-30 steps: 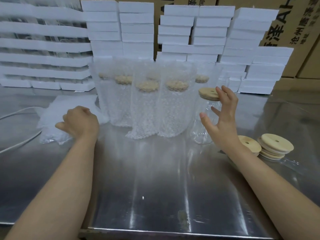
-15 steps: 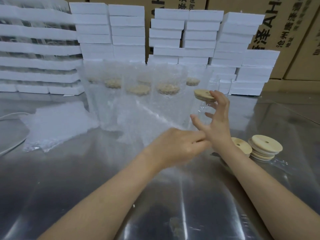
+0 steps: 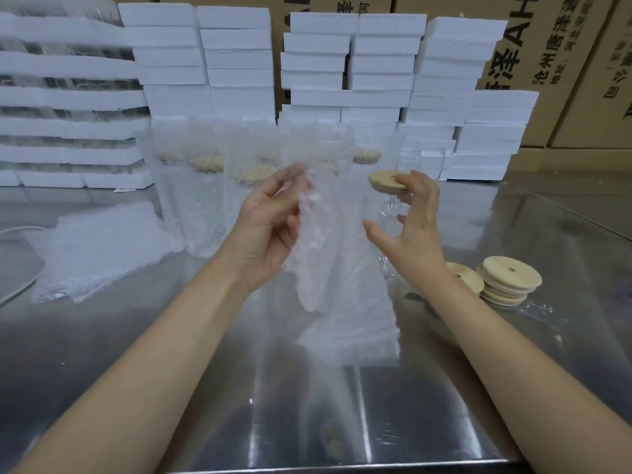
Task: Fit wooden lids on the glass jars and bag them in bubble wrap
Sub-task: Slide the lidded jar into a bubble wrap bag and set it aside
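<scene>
Head view gives us a storeroom wall of brown cardboard cartons [image 3: 547, 63] printed with black characters, and in front of them white foam blocks [image 3: 379, 63] piled in uneven columns along the far edge. Below spreads the steel counter [image 3: 85, 343], shiny and streaked with reflections. At its left lies a loose heap of bubble wrap [image 3: 102, 251], with a white cable [image 3: 24, 228] curving past it. A row of bagged jars [image 3: 205, 200] stands upright toward the back, pale lids dim through the wrap. Our left hand [image 3: 266, 230] is raised mid-counter, its fingers pinching the top of a bubble-wrap bag [image 3: 328, 275] whose lower end reaches the counter. Just right of it stands the glass jar [image 3: 393, 206], wooden lid [image 3: 384, 179] on its mouth. Our right hand [image 3: 417, 234] has its fingers spread wide, the tips touching the lid's rim, the thumb off the glass. A stack of spare lids [image 3: 509, 275] sits near the right wrist.
</scene>
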The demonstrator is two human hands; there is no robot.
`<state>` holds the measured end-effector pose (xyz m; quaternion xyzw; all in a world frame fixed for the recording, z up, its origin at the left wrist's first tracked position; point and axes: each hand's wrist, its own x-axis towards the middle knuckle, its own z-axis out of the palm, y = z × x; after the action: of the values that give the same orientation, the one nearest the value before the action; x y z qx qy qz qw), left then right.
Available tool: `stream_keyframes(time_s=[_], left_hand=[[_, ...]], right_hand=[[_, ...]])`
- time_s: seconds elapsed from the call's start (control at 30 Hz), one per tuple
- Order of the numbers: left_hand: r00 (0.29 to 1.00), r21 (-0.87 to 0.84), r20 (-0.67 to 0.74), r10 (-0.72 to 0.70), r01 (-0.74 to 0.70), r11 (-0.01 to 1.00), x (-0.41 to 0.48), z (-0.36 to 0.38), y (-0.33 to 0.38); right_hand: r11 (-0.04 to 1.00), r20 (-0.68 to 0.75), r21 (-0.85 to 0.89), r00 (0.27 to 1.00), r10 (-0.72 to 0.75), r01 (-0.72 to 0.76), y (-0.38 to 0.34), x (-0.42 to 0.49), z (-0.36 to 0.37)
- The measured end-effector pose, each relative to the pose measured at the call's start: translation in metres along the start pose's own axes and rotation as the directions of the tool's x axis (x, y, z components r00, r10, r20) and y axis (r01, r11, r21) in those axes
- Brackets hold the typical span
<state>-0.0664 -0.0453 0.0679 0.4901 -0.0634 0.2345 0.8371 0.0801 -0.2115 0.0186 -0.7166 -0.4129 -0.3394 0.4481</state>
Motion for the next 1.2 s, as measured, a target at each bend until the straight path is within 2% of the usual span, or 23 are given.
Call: stream_keyframes(time_s=[0.03, 0.07, 0.13, 0.17, 0.2, 0.23, 0.3, 0.37, 0.4, 0.43, 0.47, 0.5, 0.53, 0.57, 0.6, 0.63, 0.7, 0.8, 0.9, 0.97, 1.1, 1.17, 1.2], left_hand=[[0.996, 0.18, -0.048, 0.078, -0.068, 0.981, 0.001, 0.001, -0.001], [0.98, 0.405, -0.062, 0.19, -0.149, 0.902, 0.001, 0.001, -0.003], [0.924, 0.74, 0.008, 0.383, -0.263, 0.618, -0.001, -0.003, -0.008], [0.886, 0.826, 0.063, 0.459, -0.304, 0.475, -0.003, -0.004, -0.009], [0.839, 0.886, 0.127, 0.53, -0.337, 0.32, -0.005, -0.006, -0.009], [0.78, 0.92, 0.196, 0.594, -0.356, 0.163, -0.008, -0.005, -0.008], [0.619, 0.894, 0.393, 0.679, -0.431, -0.124, -0.014, 0.002, -0.007], [0.434, 0.702, 0.658, 0.615, -0.65, -0.291, -0.023, 0.015, -0.013], [0.374, 0.577, 0.772, 0.513, -0.751, -0.321, -0.027, 0.021, -0.021], [0.386, 0.508, 0.839, 0.385, -0.81, -0.295, -0.031, 0.028, -0.032], [0.487, 0.536, 0.839, 0.24, -0.817, -0.214, -0.035, 0.035, -0.044], [0.631, 0.636, 0.772, 0.08, -0.764, -0.111, -0.039, 0.04, -0.055], [0.744, 0.744, 0.664, -0.076, -0.668, -0.037, -0.04, 0.042, -0.065], [0.802, 0.817, 0.562, -0.202, -0.577, -0.016, -0.04, 0.04, -0.075], [0.82, 0.853, 0.498, -0.281, -0.522, -0.014, -0.038, 0.037, -0.083], [0.828, 0.871, 0.466, -0.313, -0.491, -0.002, -0.036, 0.034, -0.087], [0.858, 0.904, 0.425, -0.29, -0.421, 0.077, -0.034, 0.031, -0.087], [0.894, 0.939, 0.341, -0.292, -0.308, 0.154, -0.032, 0.026, -0.08], [0.881, 0.94, 0.321, -0.346, -0.342, 0.002, -0.029, 0.025, -0.072], [0.876, 0.943, 0.303, -0.375, -0.333, -0.018, -0.027, 0.022, -0.066], [0.904, 0.975, 0.214, -0.369, -0.173, 0.142, -0.025, 0.017, -0.056], [0.929, 0.983, 0.121, -0.349, -0.062, 0.174, -0.023, 0.015, -0.052], [0.934, 0.974, 0.059, -0.351, 0.022, 0.224, -0.021, 0.014, -0.051]], right_hand=[[1.0, 0.008, -0.029, 1.0, -0.004, 0.004, 0.001, 0.0, 0.0], [0.995, 0.013, -0.09, 0.999, -0.034, 0.035, 0.004, -0.001, 0.0], [0.982, 0.041, -0.173, 0.997, -0.066, 0.073, 0.008, -0.001, 0.002], [0.981, 0.02, -0.193, 0.999, -0.03, 0.033, 0.004, 0.001, 0.0], [0.991, -0.011, -0.133, 1.0, 0.019, -0.02, 0.002, 0.004, -0.001], [0.997, -0.036, -0.035, 0.997, 0.064, -0.065, 0.004, 0.006, 0.001], [0.998, -0.029, 0.018, 0.998, 0.054, -0.053, 0.005, 0.009, 0.001], [0.996, 0.054, 0.029, 0.995, 0.088, -0.089, 0.018, 0.001, 0.003], [0.987, 0.155, -0.024, 0.974, 0.163, -0.161, 0.029, -0.009, 0.003], [0.977, 0.255, -0.183, 0.954, 0.156, -0.111, 0.038, -0.018, 0.003], [0.963, 0.316, -0.23, 0.925, 0.211, -0.14, 0.039, -0.022, 0.002], [0.952, 0.33, -0.25, 0.909, 0.255, -0.176, 0.036, -0.02, 0.001], [0.957, 0.25, -0.227, 0.939, 0.235, -0.179, 0.027, -0.015, -0.004], [0.973, 0.13, -0.125, 0.97, 0.208, -0.192, 0.021, -0.01, -0.007], [0.991, 0.052, -0.036, 0.99, 0.13, -0.128, 0.014, -0.003, -0.008], [0.996, -0.015, -0.023, 0.997, 0.08, -0.081, 0.008, 0.001, -0.009], [0.986, -0.112, 0.046, 0.98, 0.162, -0.158, 0.003, 0.005, -0.014], [0.942, -0.295, 0.216, 0.902, 0.314, -0.257, 0.001, 0.006, -0.024], [0.913, -0.419, 0.354, 0.839, 0.348, -0.203, 0.0, 0.014, -0.032], [0.897, -0.438, 0.403, 0.822, 0.363, -0.182, -0.001, 0.015, -0.033], [0.89, -0.49, 0.442, 0.801, 0.343, -0.112, -0.008, 0.015, -0.035], [0.906, -0.522, 0.42, 0.8, 0.295, -0.06, -0.005, 0.014, -0.034], [0.905, -0.529, 0.422, 0.797, 0.291, -0.05, -0.005, 0.014, -0.034]])
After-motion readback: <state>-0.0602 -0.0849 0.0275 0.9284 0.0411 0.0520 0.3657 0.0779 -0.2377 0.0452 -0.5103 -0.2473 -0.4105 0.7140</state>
